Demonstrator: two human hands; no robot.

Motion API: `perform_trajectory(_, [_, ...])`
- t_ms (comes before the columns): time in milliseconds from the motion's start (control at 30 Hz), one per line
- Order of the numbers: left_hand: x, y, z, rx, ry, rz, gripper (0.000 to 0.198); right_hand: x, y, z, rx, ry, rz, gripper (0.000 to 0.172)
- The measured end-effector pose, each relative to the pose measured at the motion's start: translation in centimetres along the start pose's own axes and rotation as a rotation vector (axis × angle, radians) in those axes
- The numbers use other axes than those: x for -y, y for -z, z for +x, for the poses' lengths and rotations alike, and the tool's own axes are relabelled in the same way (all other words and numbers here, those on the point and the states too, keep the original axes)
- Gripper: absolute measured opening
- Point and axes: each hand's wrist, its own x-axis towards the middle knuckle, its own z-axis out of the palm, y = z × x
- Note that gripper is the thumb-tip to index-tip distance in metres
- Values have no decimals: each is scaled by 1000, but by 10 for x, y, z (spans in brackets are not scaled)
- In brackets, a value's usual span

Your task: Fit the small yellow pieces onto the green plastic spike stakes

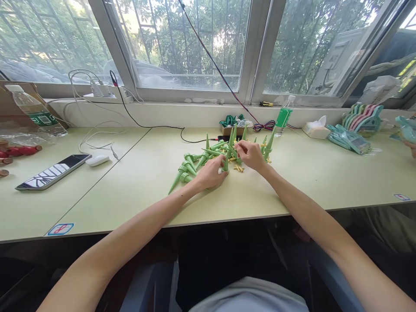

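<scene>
My left hand (212, 172) is closed around a green plastic spike (225, 163) that stands point up on the table. Just to the right, my right hand (251, 154) pinches thumb and fingertips together; what is between them is too small to make out. To the left of my left hand lies a heap of similar green spikes (188, 166) with ridged caps. Other spikes (269, 145) stand point up behind and beside my right hand. Small yellow pieces (239, 168) are scattered between and around my hands.
Behind the spikes sits a small box (227, 130) with green and clear wrappings. A green-labelled bottle (284, 113), a tissue box (316, 129) and hangers (362, 119) stand right. A phone (53, 172), white mouse (97, 160) and cables lie left. Another person's hand (410, 147) shows far right.
</scene>
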Motion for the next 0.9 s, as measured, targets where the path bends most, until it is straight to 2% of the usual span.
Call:
perform_trajectory(300, [-4, 3, 1, -83, -14, -97, 15, 3, -3, -1, 98, 71, 2, 31])
perform_trajectory(433, [-4, 4, 2, -94, -7, -120, 17, 3, -6, -2, 124, 95, -2, 31])
perform_trajectory(900, [-9, 10, 1, -143, 48, -188, 12, -5, -10, -1, 124, 135, -2, 28])
